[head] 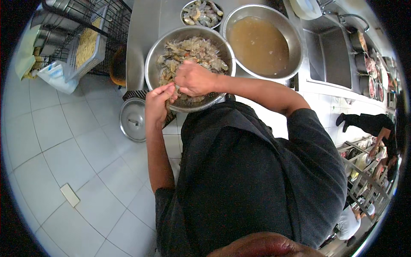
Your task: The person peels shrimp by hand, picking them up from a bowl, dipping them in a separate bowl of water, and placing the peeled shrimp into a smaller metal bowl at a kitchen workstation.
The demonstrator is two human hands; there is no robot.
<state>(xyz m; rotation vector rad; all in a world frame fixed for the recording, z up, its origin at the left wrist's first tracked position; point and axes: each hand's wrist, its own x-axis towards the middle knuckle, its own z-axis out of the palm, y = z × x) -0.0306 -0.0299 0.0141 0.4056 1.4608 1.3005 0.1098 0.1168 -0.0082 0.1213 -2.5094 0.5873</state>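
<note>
Both hands meet over the near left side of a large steel bowl (230,61) filled with a heap of raw shrimp and shells (196,48). My left hand (156,102), at the bowl's left rim, pinches a shrimp (177,87) between thumb and fingers. From the right, my right hand (196,78) has its fingers curled on the same shrimp, most of which they hide. Behind the large bowl stands a smaller steel bowl (221,22) of grey, peeled-looking shrimp (202,13). To its right, a wide steel basin (295,61) holds cloudy brown water (258,45).
A steel counter (141,41) carries the bowls, with a sink (337,57) to the right. Below the left edge is a round metal lid (132,119). A wire rack (117,19) and a plastic basket (102,48) stand left. Other people (369,123) are at far right.
</note>
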